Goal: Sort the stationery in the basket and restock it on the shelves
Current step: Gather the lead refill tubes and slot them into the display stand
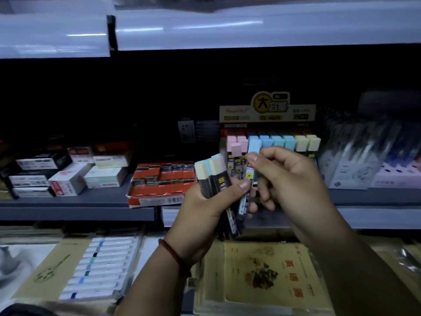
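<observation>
A: Right, hands first. What is each one doing?
B: The left hand (202, 210) grips a bundle of pastel-capped tubes (211, 176), fingers curled round the dark bodies and thumb across the front. Count unreadable; the lower ends are covered by palm and fingers.
A: And the other?
B: The right hand (293, 179) pinches a single blue-capped tube (253, 147) between thumb and forefinger, just beside the bundle. Its lower half sits behind the left thumb, so I cannot tell whether tube and bundle touch.
A: Position against the stock?
B: Both are held in front of the display box (268, 110), which stands on the shelf (79, 213) with rows of pink, blue and yellow caps. The hands hide its lower front, and the header print is too blurred to read.
A: Surroundings?
B: A red tray of small packs (159, 185) sits to the left. Packed pens (355, 156) to the right are smeared and hard to make out. Below lies a printed booklet (268, 277), its right side covered by the right forearm.
</observation>
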Demonstrator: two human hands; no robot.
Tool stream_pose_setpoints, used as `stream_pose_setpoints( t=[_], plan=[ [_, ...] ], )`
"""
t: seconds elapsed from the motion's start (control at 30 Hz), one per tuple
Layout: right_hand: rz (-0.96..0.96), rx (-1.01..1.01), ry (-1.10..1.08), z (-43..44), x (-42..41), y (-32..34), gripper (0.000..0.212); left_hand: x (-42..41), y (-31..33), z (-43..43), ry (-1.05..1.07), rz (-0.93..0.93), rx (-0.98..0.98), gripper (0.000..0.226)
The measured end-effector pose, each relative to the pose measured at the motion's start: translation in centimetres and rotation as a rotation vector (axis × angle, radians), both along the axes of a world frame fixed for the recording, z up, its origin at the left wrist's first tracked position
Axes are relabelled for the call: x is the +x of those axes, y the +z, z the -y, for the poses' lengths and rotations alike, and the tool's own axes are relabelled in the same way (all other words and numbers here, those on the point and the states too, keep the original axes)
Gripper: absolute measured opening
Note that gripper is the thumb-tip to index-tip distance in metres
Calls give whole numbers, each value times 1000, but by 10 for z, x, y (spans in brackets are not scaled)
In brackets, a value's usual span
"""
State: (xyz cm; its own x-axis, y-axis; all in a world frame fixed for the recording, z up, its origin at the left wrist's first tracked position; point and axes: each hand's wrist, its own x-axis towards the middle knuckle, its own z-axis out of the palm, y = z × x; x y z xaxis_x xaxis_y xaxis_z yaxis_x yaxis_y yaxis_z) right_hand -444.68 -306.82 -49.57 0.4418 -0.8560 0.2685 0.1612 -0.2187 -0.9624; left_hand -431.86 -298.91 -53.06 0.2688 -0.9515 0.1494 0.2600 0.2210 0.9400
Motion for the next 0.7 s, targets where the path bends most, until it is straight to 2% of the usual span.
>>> stream_pose_setpoints(
  t=[0.1, 0.23, 0.4, 0.7],
  plan=[
    [128, 21, -80, 11, -10, 3, 16, -5, 1, 4, 11, -36, 34, 21],
    [232, -46, -211, 24, -28, 10, 11, -15, 2, 11, -15, -23, 29, 5],
    [151, -242, -329, 37, -43, 7, 12, -26, -2, 22, -35, 7, 14, 5],
    [-41, -380, -267, 43, -40, -8, 13, -33, -10, 31, -31, 22, -14, 22]
  ],
)
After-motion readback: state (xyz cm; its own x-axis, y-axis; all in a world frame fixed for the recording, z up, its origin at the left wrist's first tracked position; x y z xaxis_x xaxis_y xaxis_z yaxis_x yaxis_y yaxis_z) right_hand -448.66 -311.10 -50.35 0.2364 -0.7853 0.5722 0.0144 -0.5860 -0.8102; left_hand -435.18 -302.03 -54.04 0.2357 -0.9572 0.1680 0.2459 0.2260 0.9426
